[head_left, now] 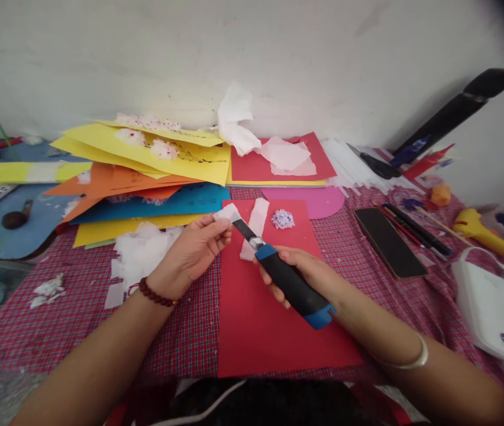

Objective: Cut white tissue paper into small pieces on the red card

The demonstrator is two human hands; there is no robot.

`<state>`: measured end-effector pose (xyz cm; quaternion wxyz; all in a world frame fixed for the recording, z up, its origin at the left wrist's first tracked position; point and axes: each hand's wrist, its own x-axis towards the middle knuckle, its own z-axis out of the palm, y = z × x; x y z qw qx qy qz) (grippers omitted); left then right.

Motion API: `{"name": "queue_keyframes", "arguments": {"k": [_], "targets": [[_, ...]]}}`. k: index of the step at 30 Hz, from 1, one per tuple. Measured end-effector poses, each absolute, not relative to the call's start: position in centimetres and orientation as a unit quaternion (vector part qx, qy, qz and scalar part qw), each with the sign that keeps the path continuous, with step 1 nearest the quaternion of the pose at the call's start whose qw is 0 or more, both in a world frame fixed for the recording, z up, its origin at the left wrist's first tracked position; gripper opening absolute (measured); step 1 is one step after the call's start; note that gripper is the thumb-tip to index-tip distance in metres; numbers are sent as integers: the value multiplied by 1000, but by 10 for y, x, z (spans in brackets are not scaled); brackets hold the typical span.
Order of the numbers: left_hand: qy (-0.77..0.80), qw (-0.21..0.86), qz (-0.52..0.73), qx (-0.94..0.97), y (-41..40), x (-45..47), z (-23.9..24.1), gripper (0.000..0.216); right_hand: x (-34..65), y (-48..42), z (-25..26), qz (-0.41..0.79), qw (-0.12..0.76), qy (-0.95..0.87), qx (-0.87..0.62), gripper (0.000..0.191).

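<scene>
My left hand (199, 248) pinches a small piece of white tissue paper (226, 213) over the left edge of a red paper sheet (274, 325). Wrapped round the black and blue handle of a utility knife (294, 284) is my right hand (296, 266). The knife's blade points up and left, its tip at the pinched tissue; whether it cuts in, I cannot tell. Beneath the blade, a torn white paper strip (258, 219) lies on the red sheet. A small purple-and-white crumpled paper ball (283, 219) sits to its right.
White tissue pieces (141, 254) lie left of the sheet. Behind are stacked coloured cards (145, 148) and a red card (278, 160) with tissue on it. At right lie a phone (389, 241), pencils (412, 228), a yellow glue gun (478, 231) and a white device (491, 307).
</scene>
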<state>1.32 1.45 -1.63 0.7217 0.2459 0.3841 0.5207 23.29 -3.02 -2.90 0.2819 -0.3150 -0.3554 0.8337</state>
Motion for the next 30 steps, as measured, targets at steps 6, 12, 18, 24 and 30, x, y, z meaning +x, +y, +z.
{"name": "queue_keyframes", "arguments": {"k": [6, 12, 18, 24, 30], "targets": [[378, 726, 513, 258, 13, 16, -13, 16, 233, -31, -29, 836, 287, -357, -301, 36], [369, 731, 496, 289, 11, 20, -14, 14, 230, -33, -28, 837, 299, -347, -300, 34], [360, 749, 449, 328, 5, 27, -23, 12, 227, -34, -31, 835, 313, -342, -296, 37], [360, 758, 401, 368, 4, 25, -24, 13, 228, -31, -34, 827, 313, -346, -313, 37], [413, 721, 356, 427, 12, 10, -19, 15, 233, -29, -30, 825, 271, -363, -338, 35]]}}
